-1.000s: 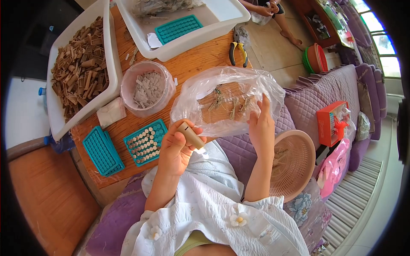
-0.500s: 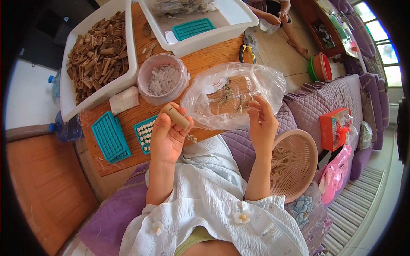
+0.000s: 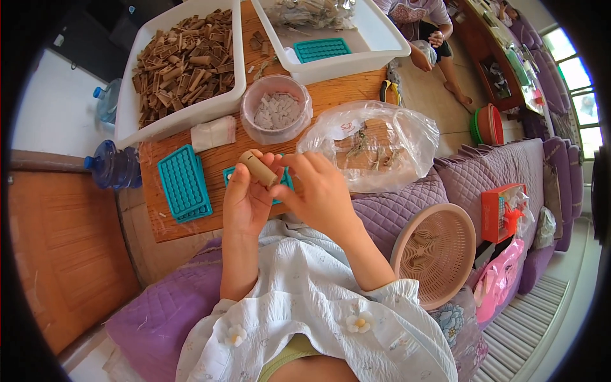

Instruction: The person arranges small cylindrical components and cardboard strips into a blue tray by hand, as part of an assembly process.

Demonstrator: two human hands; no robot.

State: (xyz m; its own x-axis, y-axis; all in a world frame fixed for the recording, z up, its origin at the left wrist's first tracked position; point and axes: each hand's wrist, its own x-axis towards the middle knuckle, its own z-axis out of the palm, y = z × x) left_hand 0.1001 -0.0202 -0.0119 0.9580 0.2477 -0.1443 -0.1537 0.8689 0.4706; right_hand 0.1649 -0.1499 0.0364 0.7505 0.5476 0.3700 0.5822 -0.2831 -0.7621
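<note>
Brown tube (image 3: 259, 170) lies up high in the left hand (image 3: 247, 200), whose grip is wrapped around it. Its long side runs from ten o'clock to four o'clock. The right hand (image 3: 321, 194) is very near too, at the tube's four o'clock end, but it is hard to tell if that grip pinches anything. Between two and three o'clock from the tube, a clear bag (image 3: 404, 146) sits on the table (image 3: 347, 88).

The head view looks steeply down, close above the hands (image 3: 324, 194)
</note>
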